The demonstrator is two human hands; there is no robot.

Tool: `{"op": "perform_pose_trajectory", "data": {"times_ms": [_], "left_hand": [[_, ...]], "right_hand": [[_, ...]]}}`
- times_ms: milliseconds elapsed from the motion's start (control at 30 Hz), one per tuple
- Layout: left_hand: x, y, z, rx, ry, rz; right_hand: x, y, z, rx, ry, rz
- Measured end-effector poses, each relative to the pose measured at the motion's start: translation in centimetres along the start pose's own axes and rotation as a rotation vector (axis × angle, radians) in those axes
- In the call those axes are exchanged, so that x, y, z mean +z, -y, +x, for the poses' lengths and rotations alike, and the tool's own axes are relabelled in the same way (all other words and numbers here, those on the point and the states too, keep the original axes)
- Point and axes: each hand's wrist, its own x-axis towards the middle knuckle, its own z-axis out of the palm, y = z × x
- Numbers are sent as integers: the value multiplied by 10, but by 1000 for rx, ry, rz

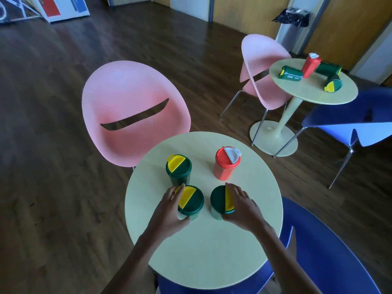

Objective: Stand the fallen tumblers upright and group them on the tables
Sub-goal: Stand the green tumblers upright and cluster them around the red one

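Observation:
On the near round table (203, 251), several tumblers stand upright. My left hand (169, 211) grips a green tumbler with a yellow lid flap (192, 203). My right hand (244, 206) grips another green tumbler (219, 198). Behind them stand a third green tumbler (178, 169) and a red tumbler with a white flap (226, 163). On the far round table (301, 92), a red tumbler (310, 65) stands upright, while three green tumblers lie on their sides: one left (291, 73), one behind (327, 69), one right (333, 83).
A pink chair (127, 107) stands behind the near table, a second pink chair (263, 66) by the far table. Blue chairs sit at the right (347, 122) and close below me (318, 251). The floor is dark wood. A metal bin (290, 28) stands at the back.

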Motion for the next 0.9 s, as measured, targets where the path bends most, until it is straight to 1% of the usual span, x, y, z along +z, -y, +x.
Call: {"op": "perform_pose_trajectory", "data": {"times_ms": [100,167,233,300,367,433,533,633,700,733,900], "left_hand": [[4,-9,0,-128,-71,-14],[8,-15,0,-197,-93,28],[11,-16,-1,-211,-93,92],[11,-11,0,-153,-59,99],[12,-5,0,-73,11,-8],[10,-3,0,-71,44,-138],[13,-8,1,-125,-54,-193],[22,-24,-1,-284,-172,-238],[27,-31,-1,-367,-205,-285],[28,-33,-1,-377,-203,-304],[28,-25,0,-287,-119,-372]], "right_hand": [[3,1,-1,12,-40,-12],[8,3,-4,30,-84,-21],[15,5,-8,46,-127,-13],[20,5,-12,53,-161,3],[21,5,-14,56,-172,22],[21,4,-15,55,-160,30],[20,2,-16,61,-155,32],[20,3,-16,75,-188,58],[21,3,-16,89,-200,68],[22,3,-16,94,-203,70],[24,3,-16,127,-215,107]]}}
